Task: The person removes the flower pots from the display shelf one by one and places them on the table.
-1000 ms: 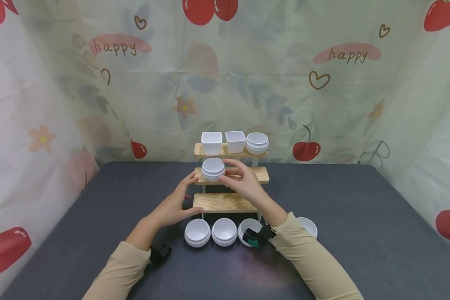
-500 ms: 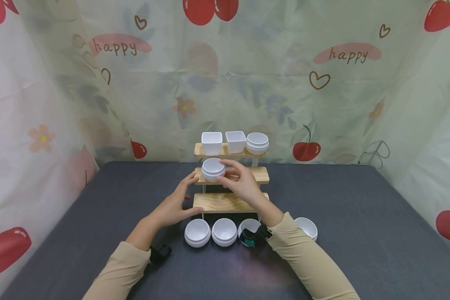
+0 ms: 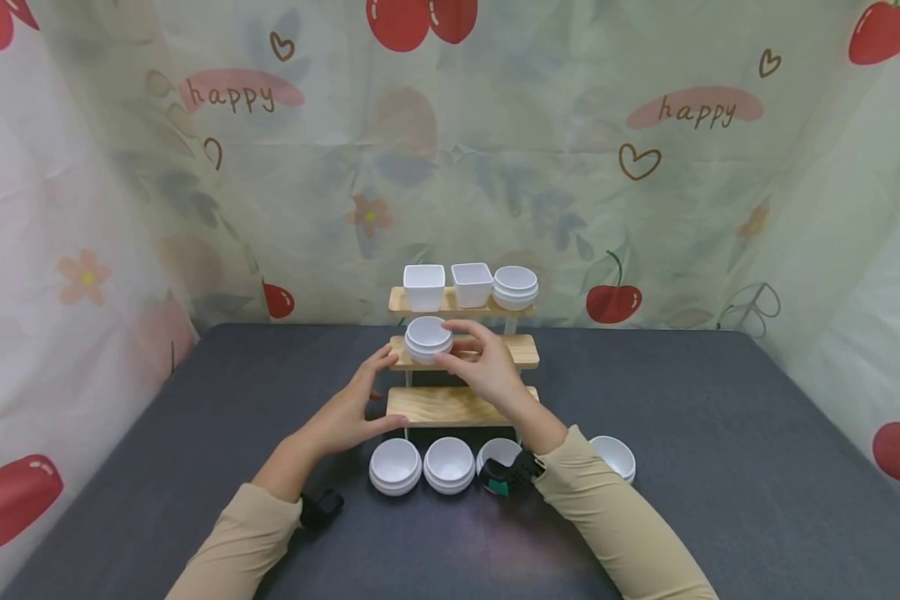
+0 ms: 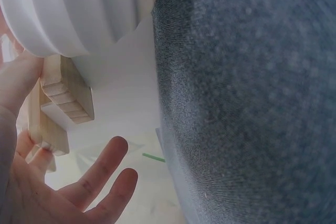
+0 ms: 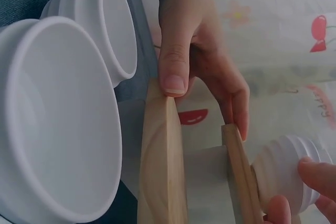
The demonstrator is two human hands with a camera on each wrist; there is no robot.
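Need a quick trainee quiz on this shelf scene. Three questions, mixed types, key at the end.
1. True or false: the right hand pinches a square cup.
2. How many cups stand on the top shelf? A) two B) three C) five
3. Fill in: the left hand rests its thumb on the ____ shelf.

Key:
1. False; it pinches a round cup.
2. B
3. bottom

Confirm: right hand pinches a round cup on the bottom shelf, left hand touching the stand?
Wrong shelf. The head view shows the right hand pinching a round cup on the middle shelf, with the left hand touching the stand.
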